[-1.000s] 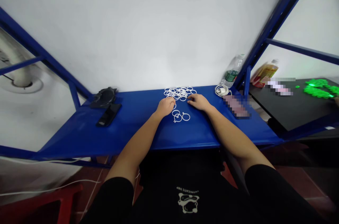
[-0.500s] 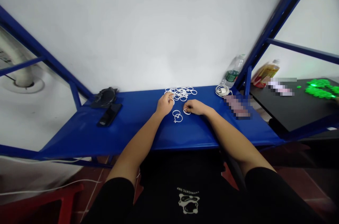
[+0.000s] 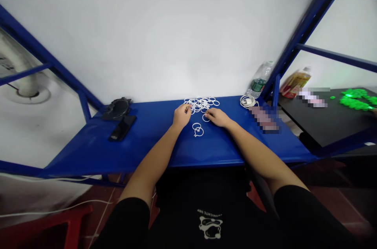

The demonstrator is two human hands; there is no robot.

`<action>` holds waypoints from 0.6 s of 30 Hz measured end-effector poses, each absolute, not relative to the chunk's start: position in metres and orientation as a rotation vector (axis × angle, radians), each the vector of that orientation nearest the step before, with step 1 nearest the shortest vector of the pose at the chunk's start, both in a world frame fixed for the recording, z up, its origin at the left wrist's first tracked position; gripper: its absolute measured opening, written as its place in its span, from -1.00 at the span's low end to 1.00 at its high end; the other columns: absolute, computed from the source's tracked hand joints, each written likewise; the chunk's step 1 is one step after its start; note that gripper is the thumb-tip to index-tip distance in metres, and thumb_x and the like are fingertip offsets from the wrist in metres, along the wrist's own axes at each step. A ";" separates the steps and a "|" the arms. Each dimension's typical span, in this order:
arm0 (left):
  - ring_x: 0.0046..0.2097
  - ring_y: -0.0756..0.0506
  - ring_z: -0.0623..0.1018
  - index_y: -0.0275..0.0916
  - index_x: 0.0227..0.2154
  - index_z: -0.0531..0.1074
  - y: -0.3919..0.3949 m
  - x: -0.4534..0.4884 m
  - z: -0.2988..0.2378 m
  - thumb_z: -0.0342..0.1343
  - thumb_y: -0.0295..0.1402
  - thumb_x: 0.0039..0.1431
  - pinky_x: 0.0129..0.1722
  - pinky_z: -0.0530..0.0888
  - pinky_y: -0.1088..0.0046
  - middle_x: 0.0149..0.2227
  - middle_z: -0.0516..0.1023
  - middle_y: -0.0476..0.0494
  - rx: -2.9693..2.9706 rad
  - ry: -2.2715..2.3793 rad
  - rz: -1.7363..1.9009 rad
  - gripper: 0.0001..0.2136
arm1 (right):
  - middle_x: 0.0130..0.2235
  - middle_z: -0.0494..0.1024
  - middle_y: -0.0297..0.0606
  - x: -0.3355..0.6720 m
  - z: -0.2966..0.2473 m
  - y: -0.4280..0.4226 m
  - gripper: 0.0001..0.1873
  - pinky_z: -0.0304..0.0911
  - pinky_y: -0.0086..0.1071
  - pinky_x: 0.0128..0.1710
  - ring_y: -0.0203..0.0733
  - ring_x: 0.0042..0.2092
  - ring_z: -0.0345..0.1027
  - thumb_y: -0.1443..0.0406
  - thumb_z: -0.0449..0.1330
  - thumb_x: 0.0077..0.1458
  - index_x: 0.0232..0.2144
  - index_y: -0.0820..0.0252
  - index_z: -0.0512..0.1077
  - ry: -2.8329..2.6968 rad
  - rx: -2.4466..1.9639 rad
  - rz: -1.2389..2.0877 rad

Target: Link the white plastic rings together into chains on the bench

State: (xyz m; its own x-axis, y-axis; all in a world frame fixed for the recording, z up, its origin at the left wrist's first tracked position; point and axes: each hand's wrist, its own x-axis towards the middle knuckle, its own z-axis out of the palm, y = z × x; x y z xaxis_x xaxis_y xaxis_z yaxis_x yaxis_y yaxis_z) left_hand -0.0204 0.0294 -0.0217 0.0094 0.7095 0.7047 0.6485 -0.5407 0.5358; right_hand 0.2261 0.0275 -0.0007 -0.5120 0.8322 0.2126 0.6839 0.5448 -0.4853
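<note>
A loose pile of thin white plastic rings (image 3: 203,104) lies at the back of the blue table, against the wall. My left hand (image 3: 182,116) is closed at the pile's left edge, fingers curled together; whatever is in them, if anything, is hidden. Between finger and thumb, my right hand (image 3: 217,117) has a single white ring (image 3: 205,118) just in front of the pile. Closer to me, two open-ended white rings (image 3: 198,129) overlap on the table, with small tabs at their ends.
At left on the blue table (image 3: 153,143) are a black phone (image 3: 122,128) and a crumpled black bag (image 3: 118,107). A coiled white cable (image 3: 248,101) and a water bottle (image 3: 259,82) stand at right, beside a blue frame post. Green beaded stuff (image 3: 356,99) lies on a black table.
My right hand has shifted slightly forward and right, and its ring shows more fully. My left hand has drawn a little left; the ring beside its fingers now lies clear of them.
</note>
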 end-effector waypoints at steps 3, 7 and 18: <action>0.00 -0.12 0.66 -0.20 -0.23 0.57 0.028 -0.021 -0.021 0.08 -0.57 0.28 0.09 0.58 0.30 -0.06 0.68 -0.16 2.259 1.394 1.586 -0.80 | -0.16 0.65 -0.19 0.225 -0.001 0.028 -0.80 0.25 -0.38 -0.14 -0.16 -0.16 0.47 0.28 0.18 0.34 -0.13 0.16 0.60 -2.293 -1.269 0.446; -0.05 -0.10 0.65 -0.21 -0.16 0.56 0.029 -0.019 -0.024 0.05 -0.59 0.29 0.04 0.60 0.33 -0.10 0.66 -0.17 2.306 1.348 1.487 -0.76 | -0.28 0.63 -0.25 0.228 -0.002 0.030 -0.84 0.21 -0.40 -0.26 -0.20 -0.29 0.43 0.33 0.24 0.23 -0.18 0.17 0.62 -2.183 -1.350 0.434; -0.18 -0.06 0.69 -0.23 -0.12 0.62 0.033 -0.020 -0.028 0.17 -0.59 0.21 -0.05 0.66 0.37 -0.09 0.70 -0.16 2.198 1.400 1.303 -0.75 | -0.33 0.60 -0.29 0.229 -0.011 0.035 -0.79 0.22 -0.41 -0.28 -0.24 -0.35 0.36 0.25 0.24 0.19 -0.16 0.19 0.58 -2.081 -1.145 0.509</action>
State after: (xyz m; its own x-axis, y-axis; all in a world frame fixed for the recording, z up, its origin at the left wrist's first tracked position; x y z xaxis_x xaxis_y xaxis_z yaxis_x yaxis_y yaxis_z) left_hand -0.0199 0.0327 -0.0278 0.1495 0.8168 0.5573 0.6142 -0.5184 0.5950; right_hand 0.2289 0.0346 -0.0111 -0.3666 0.8463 0.3864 0.5724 0.5326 -0.6235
